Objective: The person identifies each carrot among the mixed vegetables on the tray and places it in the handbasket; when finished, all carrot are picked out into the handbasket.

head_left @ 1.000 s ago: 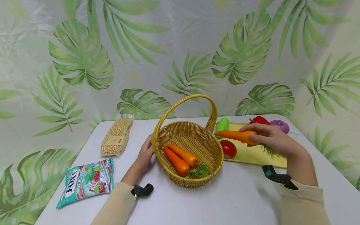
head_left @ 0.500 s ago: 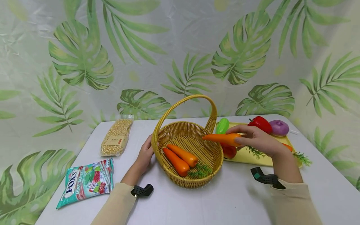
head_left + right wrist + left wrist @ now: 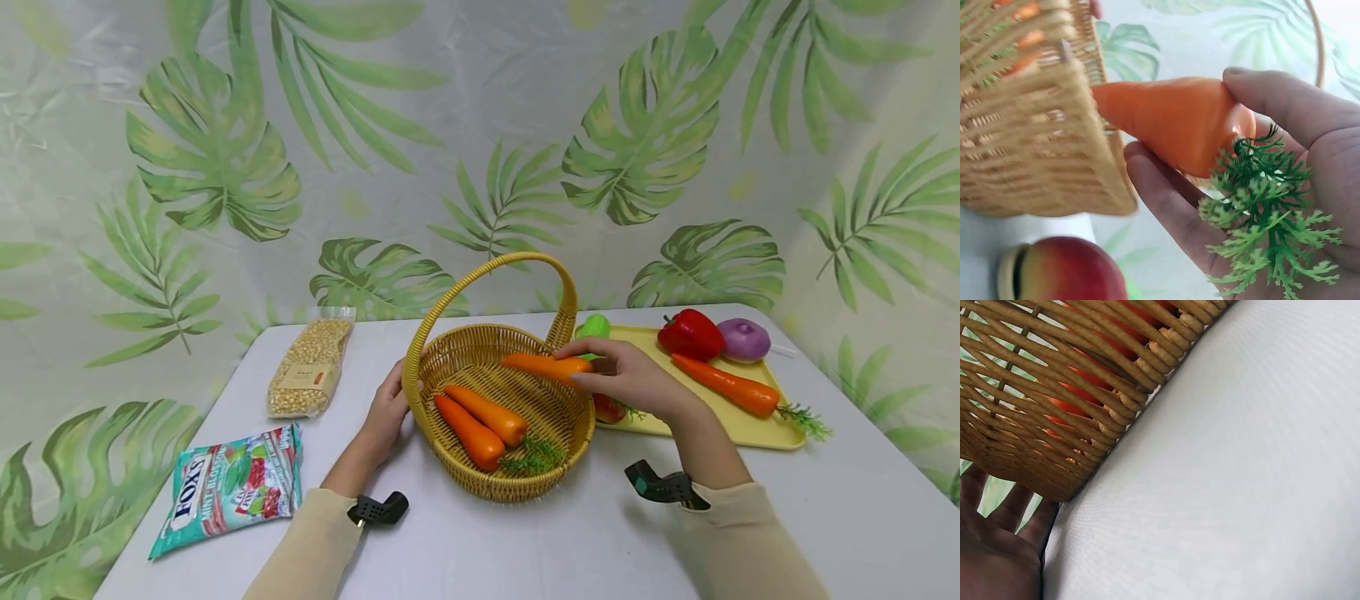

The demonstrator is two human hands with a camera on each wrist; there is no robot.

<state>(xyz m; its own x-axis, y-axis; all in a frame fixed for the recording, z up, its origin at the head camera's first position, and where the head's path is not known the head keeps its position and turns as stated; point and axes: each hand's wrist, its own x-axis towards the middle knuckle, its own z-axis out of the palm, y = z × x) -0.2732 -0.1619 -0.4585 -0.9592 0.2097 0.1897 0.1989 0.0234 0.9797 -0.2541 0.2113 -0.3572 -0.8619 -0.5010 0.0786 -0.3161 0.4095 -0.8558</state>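
Observation:
My right hand (image 3: pixel 633 375) holds an orange carrot (image 3: pixel 543 365) by its thick end, between thumb and fingers. The carrot's tip is over the inside of a wicker basket (image 3: pixel 510 487); in the right wrist view its green leaves (image 3: pixel 1266 212) hang against the palm. Two more carrots (image 3: pixel 483 417) lie in the basket with green leaves beside them. At the basket's left side my left hand (image 3: pixel 386 408) grips the rim near the handle's foot, its fingers on the outer wall. In the left wrist view the fingers (image 3: pixel 1007 509) reach along the weave.
A yellow tray (image 3: pixel 705 417) at right bears a red bell pepper (image 3: pixel 690 335), a purple onion (image 3: pixel 744 340), another carrot (image 3: pixel 731 385) and a green vegetable (image 3: pixel 595 325). A red-and-yellow fruit (image 3: pixel 1072 269) sits beside the basket. A corn bag (image 3: pixel 311 367) and candy bag (image 3: pixel 232 483) lie left.
My right hand has moved left with the carrot, from above the tray to the basket's right rim. The carrot on the tray has come into sight. The left hand and basket stay put.

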